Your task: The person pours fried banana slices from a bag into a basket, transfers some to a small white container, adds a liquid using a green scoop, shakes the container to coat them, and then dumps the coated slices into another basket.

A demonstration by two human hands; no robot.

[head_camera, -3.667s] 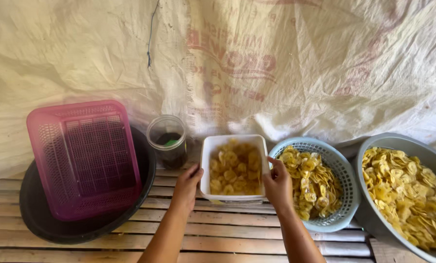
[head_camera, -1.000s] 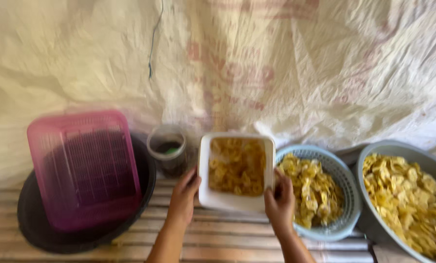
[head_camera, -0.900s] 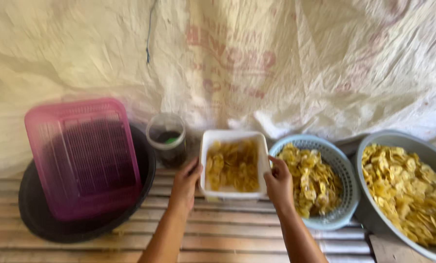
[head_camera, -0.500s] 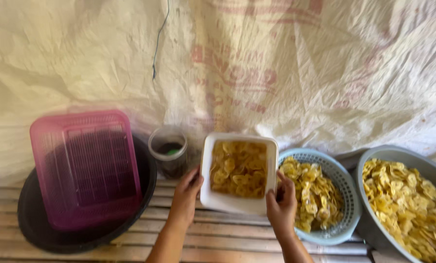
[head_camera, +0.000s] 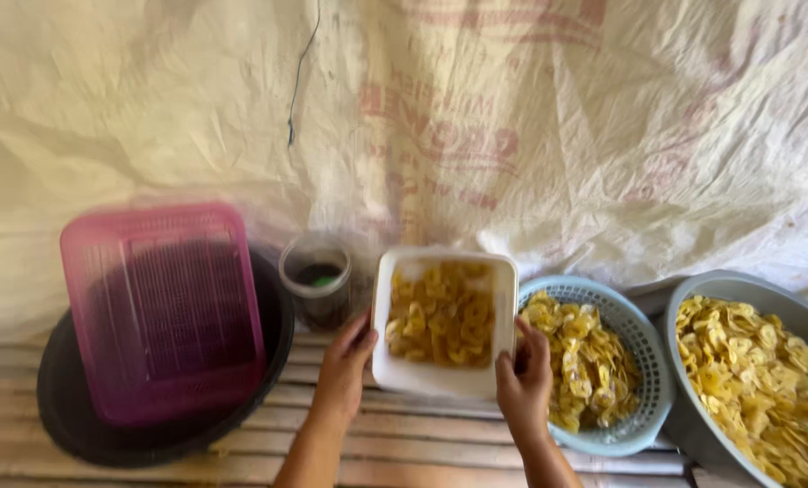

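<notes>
from the head view, my left hand (head_camera: 345, 366) and my right hand (head_camera: 523, 384) clamp the two long sides of the white rectangular tub (head_camera: 443, 321), fingers (head_camera: 364, 336) of the left curled onto its left rim, fingers of the right wrapped over its lower right corner. the tub sits between my hands, tipped a little so its far end faces the sheet; whether its base rests on the slatted worktop (head_camera: 440, 452) or hangs just above it, i cannot tell. it is blurred, so i judge it to be in motion.

inside the tub lie yellow chips (head_camera: 442, 312), covering the bottom but not heaped to the rim. so i take the tub as partly filled, not full.

just beside my right fingers stands the pale blue basket (head_camera: 643, 361), with a good pile of the same chips in it. beyond that, further from my right hand, the grey basin (head_camera: 693, 425) holds more, spread wide. plenty of chips look unsorted to me, so i judge the work to be early or midway.

near my left fingers stands a clear jar (head_camera: 316, 280) with something dark and green inside. further left, a pink basket (head_camera: 162, 312) lies upturned on a black basin (head_camera: 79, 425), neither touched. a pale woven sheet (head_camera: 512, 117) hangs behind everything.
</notes>
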